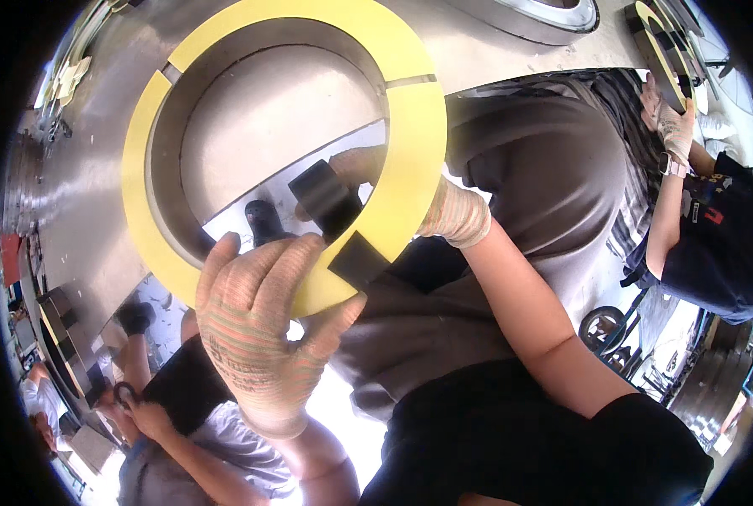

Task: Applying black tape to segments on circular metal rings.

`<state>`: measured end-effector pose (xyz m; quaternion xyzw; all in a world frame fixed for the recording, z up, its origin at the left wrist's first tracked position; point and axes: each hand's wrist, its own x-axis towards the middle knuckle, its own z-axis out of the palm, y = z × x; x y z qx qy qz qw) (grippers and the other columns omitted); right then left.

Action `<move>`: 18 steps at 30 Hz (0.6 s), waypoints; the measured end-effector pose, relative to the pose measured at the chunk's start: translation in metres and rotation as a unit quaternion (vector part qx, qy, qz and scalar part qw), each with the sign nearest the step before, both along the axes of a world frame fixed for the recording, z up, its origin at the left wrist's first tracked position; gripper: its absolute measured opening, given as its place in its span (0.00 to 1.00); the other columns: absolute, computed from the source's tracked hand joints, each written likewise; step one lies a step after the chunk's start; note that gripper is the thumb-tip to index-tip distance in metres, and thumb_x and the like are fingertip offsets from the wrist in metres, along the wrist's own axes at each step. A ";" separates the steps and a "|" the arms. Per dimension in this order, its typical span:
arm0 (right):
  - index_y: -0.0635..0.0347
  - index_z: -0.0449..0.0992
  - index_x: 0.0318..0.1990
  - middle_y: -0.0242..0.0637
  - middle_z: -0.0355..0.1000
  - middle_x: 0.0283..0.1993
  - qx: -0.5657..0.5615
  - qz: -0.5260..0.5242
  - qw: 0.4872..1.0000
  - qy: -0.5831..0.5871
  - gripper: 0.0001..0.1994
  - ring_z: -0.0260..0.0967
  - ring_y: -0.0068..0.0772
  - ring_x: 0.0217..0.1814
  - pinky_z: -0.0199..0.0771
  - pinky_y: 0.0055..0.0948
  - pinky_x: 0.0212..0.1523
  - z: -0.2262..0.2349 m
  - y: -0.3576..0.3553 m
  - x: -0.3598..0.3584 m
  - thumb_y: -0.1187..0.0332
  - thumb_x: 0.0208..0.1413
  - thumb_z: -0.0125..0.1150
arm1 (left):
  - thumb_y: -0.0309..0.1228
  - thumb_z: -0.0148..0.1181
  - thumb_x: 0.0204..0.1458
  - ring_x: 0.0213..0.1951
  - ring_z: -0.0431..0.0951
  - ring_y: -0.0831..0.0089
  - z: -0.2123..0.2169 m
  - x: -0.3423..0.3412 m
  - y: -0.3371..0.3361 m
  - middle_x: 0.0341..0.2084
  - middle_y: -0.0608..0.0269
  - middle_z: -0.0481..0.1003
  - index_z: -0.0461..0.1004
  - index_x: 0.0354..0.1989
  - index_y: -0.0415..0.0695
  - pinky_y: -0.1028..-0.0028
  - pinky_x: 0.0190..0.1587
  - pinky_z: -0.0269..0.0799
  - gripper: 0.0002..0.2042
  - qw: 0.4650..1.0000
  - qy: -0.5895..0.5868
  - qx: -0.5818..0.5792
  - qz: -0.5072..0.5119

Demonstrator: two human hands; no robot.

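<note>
A large ring with a yellow face (153,148) and a dark grey inner wall stands tilted before me, its lower part over my lap. My left hand (263,329), in a striped knit glove, grips its lower rim, with fingers and thumb spread around the edge. Black tape (360,260) crosses the yellow face beside my left thumb. My gloved right hand (457,215) reaches behind the ring. Through the opening its fingers show closed on a black roll (316,187), which looks like tape, near the inner wall. The ring hides much of this hand.
The ring leans over a metal table (90,194). Another grey ring (545,18) lies at the back. At right a gloved co-worker (676,131) handles a yellow ring with black bands; at lower left another person (153,417) works with a similar banded ring (64,333).
</note>
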<state>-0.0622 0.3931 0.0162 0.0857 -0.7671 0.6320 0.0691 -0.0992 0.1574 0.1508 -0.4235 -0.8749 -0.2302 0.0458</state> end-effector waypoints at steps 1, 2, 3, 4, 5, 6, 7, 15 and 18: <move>0.67 0.71 0.63 0.48 0.71 0.64 0.001 0.005 1.000 0.008 0.26 0.68 0.43 0.67 0.68 0.41 0.67 -0.002 0.001 -0.001 0.63 0.62 0.66 | 0.53 0.76 0.41 0.50 0.79 0.64 -0.004 0.003 -0.002 0.45 0.62 0.79 0.78 0.54 0.48 0.53 0.64 0.65 0.33 0.998 0.053 0.001 0.017; 0.67 0.71 0.64 0.48 0.71 0.65 0.001 0.008 1.000 0.011 0.27 0.68 0.44 0.68 0.67 0.42 0.67 -0.004 0.001 -0.001 0.62 0.61 0.67 | 0.55 0.74 0.45 0.52 0.79 0.65 -0.007 0.007 -0.003 0.47 0.61 0.78 0.76 0.57 0.46 0.56 0.64 0.66 0.34 0.994 0.088 -0.032 0.055; 0.67 0.71 0.64 0.48 0.71 0.65 0.001 0.011 1.000 0.015 0.27 0.67 0.44 0.68 0.66 0.43 0.68 -0.007 0.001 -0.002 0.62 0.61 0.68 | 0.58 0.70 0.49 0.55 0.76 0.64 -0.012 0.017 -0.003 0.51 0.61 0.76 0.72 0.61 0.43 0.58 0.65 0.65 0.37 0.979 0.146 0.110 0.093; 0.67 0.70 0.64 0.48 0.71 0.65 -0.065 0.020 0.997 0.039 0.30 0.66 0.45 0.69 0.65 0.44 0.68 -0.011 0.000 -0.003 0.59 0.60 0.69 | 0.62 0.66 0.50 0.59 0.72 0.62 -0.019 0.027 -0.001 0.56 0.56 0.72 0.68 0.63 0.39 0.57 0.67 0.62 0.42 0.971 0.043 0.206 0.116; 0.67 0.70 0.65 0.49 0.70 0.65 -0.123 0.033 0.991 0.048 0.32 0.66 0.46 0.69 0.64 0.45 0.69 -0.014 0.000 -0.004 0.57 0.58 0.71 | 0.65 0.62 0.51 0.63 0.68 0.61 -0.024 0.038 0.002 0.61 0.51 0.68 0.64 0.65 0.35 0.55 0.69 0.60 0.46 0.929 -0.140 0.328 0.098; 0.67 0.70 0.65 0.49 0.70 0.65 -0.131 0.029 0.989 0.063 0.32 0.66 0.46 0.69 0.64 0.45 0.69 -0.018 -0.002 -0.007 0.57 0.58 0.71 | 0.69 0.58 0.51 0.67 0.63 0.59 -0.031 0.043 0.003 0.66 0.46 0.63 0.61 0.67 0.31 0.53 0.71 0.57 0.51 0.854 -0.246 0.445 0.112; 0.66 0.70 0.65 0.48 0.70 0.66 -0.133 0.036 0.988 0.073 0.33 0.66 0.47 0.69 0.64 0.45 0.69 -0.021 -0.003 -0.008 0.56 0.58 0.71 | 0.66 0.61 0.51 0.67 0.64 0.60 -0.038 0.062 0.013 0.66 0.51 0.65 0.56 0.70 0.35 0.58 0.70 0.60 0.50 0.755 -0.375 0.493 0.215; 0.64 0.73 0.62 0.45 0.69 0.66 -0.084 0.057 0.995 0.007 0.31 0.67 0.43 0.66 0.66 0.41 0.66 -0.015 -0.003 -0.015 0.52 0.57 0.70 | 0.55 0.68 0.53 0.67 0.65 0.61 -0.074 0.053 0.053 0.65 0.53 0.65 0.51 0.74 0.40 0.60 0.72 0.58 0.48 0.467 -0.569 0.661 0.142; 0.65 0.73 0.61 0.45 0.71 0.63 -0.069 0.048 0.996 -0.003 0.29 0.69 0.41 0.64 0.68 0.39 0.64 -0.015 -0.006 -0.016 0.55 0.59 0.68 | 0.46 0.70 0.50 0.65 0.67 0.56 -0.063 0.049 0.059 0.63 0.47 0.65 0.53 0.72 0.38 0.60 0.70 0.61 0.46 0.470 -0.563 0.658 0.171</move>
